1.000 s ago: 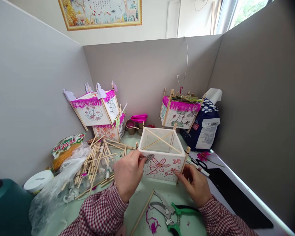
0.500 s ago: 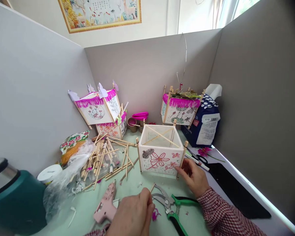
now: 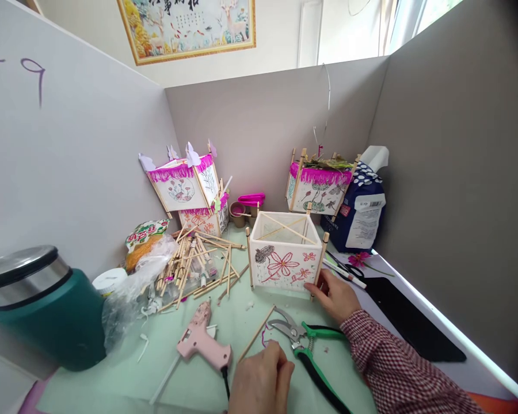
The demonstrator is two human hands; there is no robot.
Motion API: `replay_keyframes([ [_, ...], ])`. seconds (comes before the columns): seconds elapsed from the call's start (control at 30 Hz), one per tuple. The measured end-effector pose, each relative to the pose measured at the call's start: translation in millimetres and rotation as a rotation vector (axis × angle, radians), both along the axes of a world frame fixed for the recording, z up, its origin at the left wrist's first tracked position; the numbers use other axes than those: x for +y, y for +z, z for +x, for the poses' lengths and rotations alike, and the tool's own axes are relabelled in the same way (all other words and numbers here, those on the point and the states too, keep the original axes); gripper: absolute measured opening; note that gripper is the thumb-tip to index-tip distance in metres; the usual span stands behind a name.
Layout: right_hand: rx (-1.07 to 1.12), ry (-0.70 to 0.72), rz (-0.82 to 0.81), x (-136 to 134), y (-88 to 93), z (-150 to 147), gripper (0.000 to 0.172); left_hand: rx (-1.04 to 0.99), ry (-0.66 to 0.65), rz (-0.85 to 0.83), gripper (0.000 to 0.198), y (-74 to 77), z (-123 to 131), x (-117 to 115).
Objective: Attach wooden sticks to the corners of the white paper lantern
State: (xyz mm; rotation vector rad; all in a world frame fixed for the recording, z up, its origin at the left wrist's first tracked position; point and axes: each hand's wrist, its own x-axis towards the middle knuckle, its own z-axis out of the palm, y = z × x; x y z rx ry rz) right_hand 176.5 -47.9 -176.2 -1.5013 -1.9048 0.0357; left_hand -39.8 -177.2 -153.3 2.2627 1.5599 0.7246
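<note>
An open-topped white box (image 3: 285, 270) with wooden corner sticks and red flower drawings stands mid-table. My right hand (image 3: 336, 294) grips its lower right corner, thumb on the front face and fingers around the side by the corner stick. My left hand (image 3: 262, 376) is low in front, its fingers curled together; whatever they may hold is hidden. A thin wooden stick (image 3: 256, 333) lies just beyond it, beside a curl of magenta thread (image 3: 265, 332). Green-handled pruning shears (image 3: 304, 339) lie with parted blades between my hands. Left of my left hand lies a pink glue gun (image 3: 205, 342).
A pile of wooden sticks (image 3: 185, 264), a plastic bag (image 3: 125, 305) and a teal flask (image 3: 47, 322) occupy the left. Fringed boxes (image 3: 181, 187) stand behind. Scissors (image 3: 356, 275), a magenta flower (image 3: 359, 259) and a blue package (image 3: 358, 213) are right.
My left hand has drawn back toward me and slightly right, uncovering more of the thin stick and the glue gun. My right hand still holds the box corner. The view has shifted.
</note>
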Motion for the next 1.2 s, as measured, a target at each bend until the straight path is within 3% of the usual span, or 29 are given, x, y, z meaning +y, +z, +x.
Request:
replay_keyframes([
  [0.1, -0.058, 0.017, -0.051, 2, -2.1, 0, 0.035, -0.066, -0.009, 0.019, 0.008, -18.0, -2, -6],
  [0.2, -0.075, -0.020, -0.094, 3, -1.8, 1, 0.035, -0.103, -0.019, 0.032, 0.010, -26.7, -4, -9],
  [0.33, -0.006, -0.014, -0.127, 3, 1.5, 4, 0.039, -0.181, 0.010, 0.000, 0.012, -24.9, -8, -11],
  [0.47, 0.124, -0.031, -0.085, 2, 4.5, 8, 0.044, -0.229, -0.066, 0.000, 0.019, -19.5, -12, -15],
  [0.7, 0.237, -0.060, -0.028, 0, 3.9, 12, 0.049, 0.008, -0.065, 0.326, 0.024, -34.6, -6, -20],
  [0.77, 0.248, -0.050, -0.029, 1, 3.0, 12, 0.050, 0.015, -0.070, 0.354, 0.024, -40.3, -5, -21],
  [1.0, 0.274, -0.057, -0.036, 3, 0.4, 11, 0.050, -0.362, -0.173, 0.345, 0.024, -51.4, -7, -21],
  [1.13, 0.262, -0.056, -0.091, 3, 0.7, 11, 0.048, -0.424, -0.202, 0.515, 0.028, -48.7, -25, -31],
  [1.2, 0.249, -0.051, -0.113, 4, 0.1, 12, 0.048, -0.298, -0.099, 0.583, 0.033, -38.8, -50, -36],
])
